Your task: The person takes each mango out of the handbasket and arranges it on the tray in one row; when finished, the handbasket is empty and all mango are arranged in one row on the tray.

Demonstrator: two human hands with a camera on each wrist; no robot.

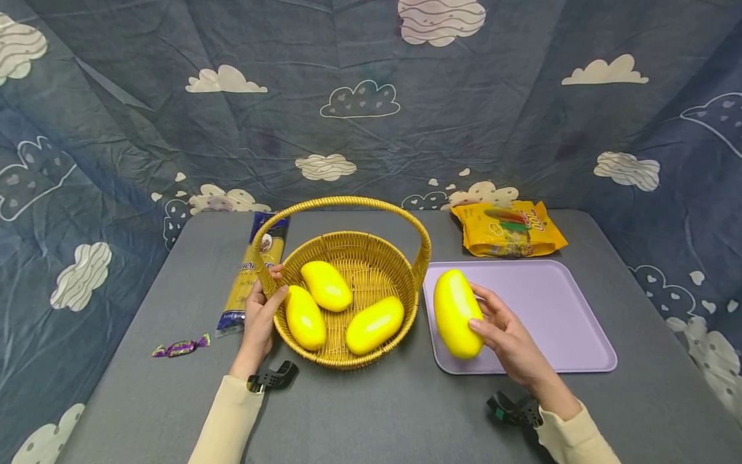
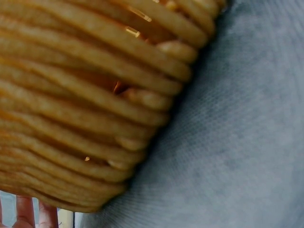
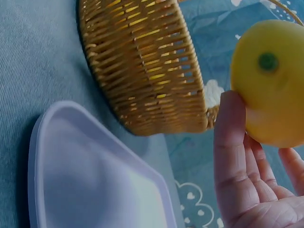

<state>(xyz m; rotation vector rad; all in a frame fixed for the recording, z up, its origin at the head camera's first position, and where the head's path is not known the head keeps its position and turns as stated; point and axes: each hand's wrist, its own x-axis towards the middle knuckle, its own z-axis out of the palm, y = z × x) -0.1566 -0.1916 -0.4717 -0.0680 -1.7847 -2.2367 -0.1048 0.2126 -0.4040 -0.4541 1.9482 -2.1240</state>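
My right hand (image 1: 513,335) grips a yellow mango (image 1: 456,314), thumb on one side and fingers on the other, above the left part of a lilac tray (image 1: 580,322). A dark green stem spot shows on the mango (image 3: 270,85) in the right wrist view, where the tray lies below it. At the left side of a golden wicker basket (image 1: 371,258), my left hand (image 1: 261,316) holds the rim by the foot of the tall handle. Inside the basket lie three more yellow mangoes (image 1: 375,325). Woven basket side (image 2: 85,95) fills much of the left wrist view.
A blue and yellow packet (image 1: 246,283) lies behind my left hand, partly hidden by the handle. A purple wrapped candy (image 1: 181,348) sits at the left of the grey table (image 1: 371,419). Beyond the tray stands a yellow bag (image 1: 510,229), near the cloud-patterned cloth (image 1: 493,142).
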